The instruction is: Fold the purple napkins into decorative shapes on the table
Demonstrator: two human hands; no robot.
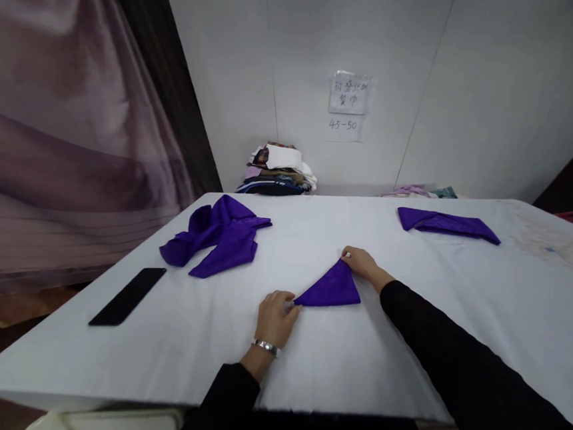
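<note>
A purple cloth napkin (331, 288), folded into a triangle, lies on the white-covered table in front of me. My right hand (361, 263) pinches its upper corner between thumb and fingers. At the napkin's left point, my left hand (276, 318) has thumb and index finger closed around the tip, with a silver bracelet on the wrist. Beyond my right hand sits a second purple napkin (449, 224), folded into a long band. Farther left, more purple cloth (225, 233) is crumpled in a loose heap.
A flat black rectangular object (129, 296) lies near the left edge of the white tablecloth (183, 360). Behind the table is a pile of folded fabrics (281, 169). Handwritten paper signs (349, 107) hang on the wall. A pinkish curtain (64, 122) hangs at left.
</note>
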